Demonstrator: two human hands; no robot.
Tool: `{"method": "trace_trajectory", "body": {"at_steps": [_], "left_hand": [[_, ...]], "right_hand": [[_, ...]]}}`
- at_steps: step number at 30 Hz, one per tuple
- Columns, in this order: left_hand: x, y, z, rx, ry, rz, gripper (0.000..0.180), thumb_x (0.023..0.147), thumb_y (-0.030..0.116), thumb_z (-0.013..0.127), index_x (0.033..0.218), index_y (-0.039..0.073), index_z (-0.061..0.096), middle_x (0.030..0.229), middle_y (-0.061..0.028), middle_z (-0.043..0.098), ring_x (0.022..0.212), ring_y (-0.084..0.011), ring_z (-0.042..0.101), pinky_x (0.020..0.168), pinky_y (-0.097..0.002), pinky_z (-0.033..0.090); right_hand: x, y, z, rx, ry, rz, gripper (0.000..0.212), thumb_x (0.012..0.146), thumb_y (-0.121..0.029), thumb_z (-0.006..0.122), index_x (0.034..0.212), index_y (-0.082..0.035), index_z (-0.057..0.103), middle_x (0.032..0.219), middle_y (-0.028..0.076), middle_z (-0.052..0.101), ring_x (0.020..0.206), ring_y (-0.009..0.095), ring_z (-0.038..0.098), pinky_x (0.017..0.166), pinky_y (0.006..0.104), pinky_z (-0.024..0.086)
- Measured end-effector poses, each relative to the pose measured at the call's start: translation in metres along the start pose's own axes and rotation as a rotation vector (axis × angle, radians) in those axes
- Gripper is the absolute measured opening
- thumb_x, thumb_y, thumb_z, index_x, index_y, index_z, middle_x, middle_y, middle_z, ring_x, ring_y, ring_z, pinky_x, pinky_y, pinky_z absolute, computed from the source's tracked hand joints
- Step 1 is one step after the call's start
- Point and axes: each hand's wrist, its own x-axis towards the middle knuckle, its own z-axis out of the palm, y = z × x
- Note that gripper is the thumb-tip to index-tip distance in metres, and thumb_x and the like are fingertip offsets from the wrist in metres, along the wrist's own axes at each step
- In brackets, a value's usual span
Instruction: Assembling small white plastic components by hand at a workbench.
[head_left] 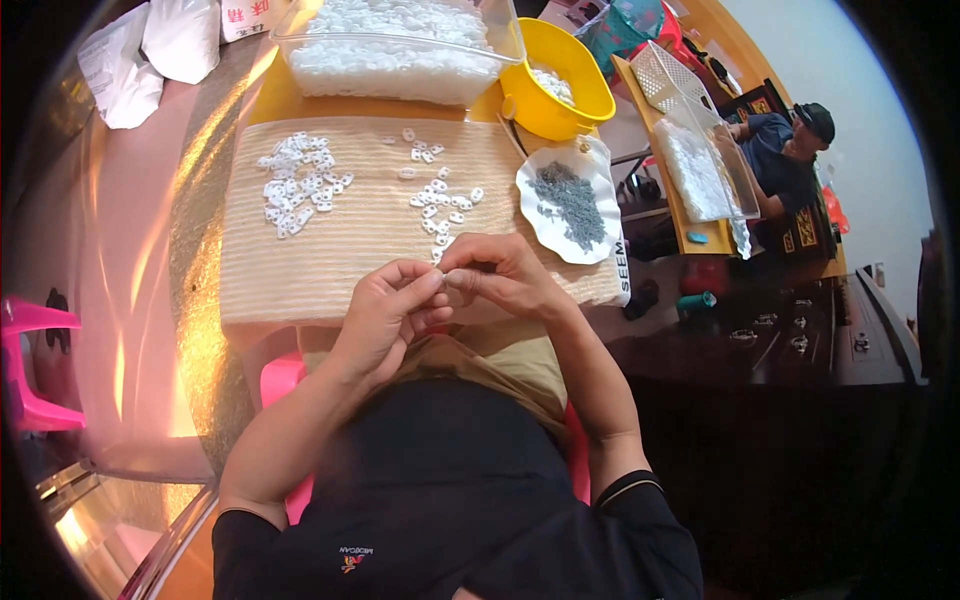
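My left hand and my right hand meet over the near edge of a striped beige cloth. Both are closed, thumb and forefinger tips pinched together at one spot. What they hold, if anything, is too small and covered to make out. Just beyond the fingertips lie scattered small white plastic pieces with dark holes. A denser pile of the same white pieces spreads at the left. Right of my hands, a white wavy-rimmed plate carries many tiny dark grey bits.
A clear bin full of white pieces and a yellow basin stand at the back. White bags lie far left, near a pink stool. Another person sits at a second table with a clear bin.
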Motion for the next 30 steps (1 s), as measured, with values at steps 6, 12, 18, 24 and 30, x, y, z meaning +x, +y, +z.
{"method": "trace_trajectory", "body": {"at_steps": [6,12,18,24,30], "left_hand": [[-0.001,0.003,0.002,0.045,-0.033,-0.015,0.009,0.09,0.011,0.063,0.095,0.003,0.06,0.084,-0.0049,0.064,0.075,-0.0115,0.063,0.071,-0.025,0.056],[-0.001,0.002,0.003,0.069,-0.059,-0.028,0.009,0.088,0.009,0.064,0.094,0.003,0.06,0.085,-0.0045,0.064,0.074,-0.0113,0.064,0.07,-0.0246,0.057],[-0.001,-0.001,0.001,0.12,-0.093,-0.036,0.014,0.087,0.005,0.065,0.1,0.003,0.059,0.088,-0.0047,0.063,0.076,-0.0109,0.063,0.07,-0.0238,0.057],[-0.005,0.0,0.007,0.135,-0.049,-0.061,0.022,0.087,0.006,0.065,0.108,0.001,0.059,0.092,-0.005,0.063,0.078,-0.0116,0.063,0.071,-0.024,0.057],[-0.003,-0.004,0.003,0.167,-0.091,-0.061,0.021,0.088,0.005,0.064,0.108,0.001,0.058,0.091,-0.0052,0.062,0.079,-0.0126,0.063,0.073,-0.0247,0.057]], "right_hand": [[-0.003,0.005,0.005,0.354,0.001,0.034,0.014,0.089,-0.007,0.063,0.099,0.003,0.063,0.095,0.004,0.061,0.085,0.01,0.058,0.075,0.0226,0.048],[-0.005,0.009,0.003,0.361,-0.011,0.008,0.015,0.089,-0.006,0.063,0.101,0.003,0.064,0.092,0.004,0.064,0.086,0.009,0.06,0.075,0.0231,0.05],[-0.017,-0.002,0.001,0.146,-0.017,-0.072,0.017,0.088,-0.003,0.064,0.103,0.003,0.064,0.099,0.005,0.063,0.089,0.009,0.059,0.076,0.0227,0.048],[-0.036,-0.003,-0.041,-0.465,0.438,-0.021,0.019,0.084,-0.002,0.067,0.103,0.001,0.065,0.081,0.002,0.063,0.071,0.006,0.057,0.064,0.0206,0.046],[-0.038,0.006,-0.091,-1.003,0.608,0.113,0.02,0.078,-0.009,0.067,0.098,-0.004,0.067,0.08,0.013,0.067,0.074,0.03,0.065,0.068,0.0359,0.051]]}}
